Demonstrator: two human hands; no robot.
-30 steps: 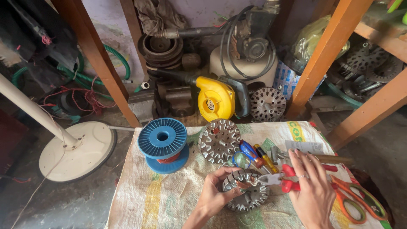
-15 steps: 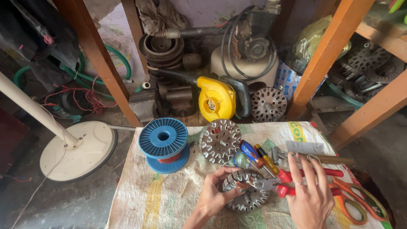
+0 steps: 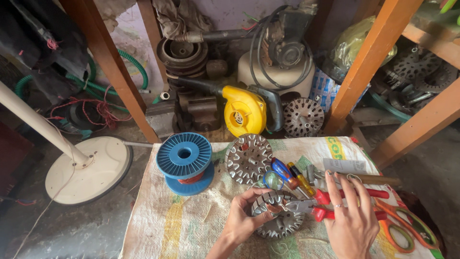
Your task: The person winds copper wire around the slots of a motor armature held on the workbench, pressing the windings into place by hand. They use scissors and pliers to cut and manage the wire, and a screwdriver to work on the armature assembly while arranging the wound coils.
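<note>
The left hand [image 3: 245, 221] was curled around the near-left rim of a round metal stator core [image 3: 279, 221], fingers over its top edge and thumb underneath, holding it tilted slightly off the woven sack [image 3: 182, 230] that covered the bench. The right hand [image 3: 353, 221] was wrapped around the red handles of a pair of pliers [image 3: 330, 204], closed on them with the fingers spread along the grips.

Seen from the right hand, the core lay at about nine o'clock, just beside the plier tips. The pliers' long axis ran nearly flat across the view, from three o'clock at the handles to nine o'clock at the nose, and the nose pointed at the upper part of the core, touching or almost touching its slotted face; which of the two could not be told. The left hand was the nearer one to the core, being already on it. The core itself was a disc with no real long axis, its flat face turned up towards the camera.

A second stator core [image 3: 249, 158] lay at twelve o'clock from the held one, a blue wire spool [image 3: 185, 162] at ten o'clock, some screwdrivers [image 3: 292, 176] between, and orange-handled scissors [image 3: 407, 228] at three o'clock beyond the right hand.
</note>
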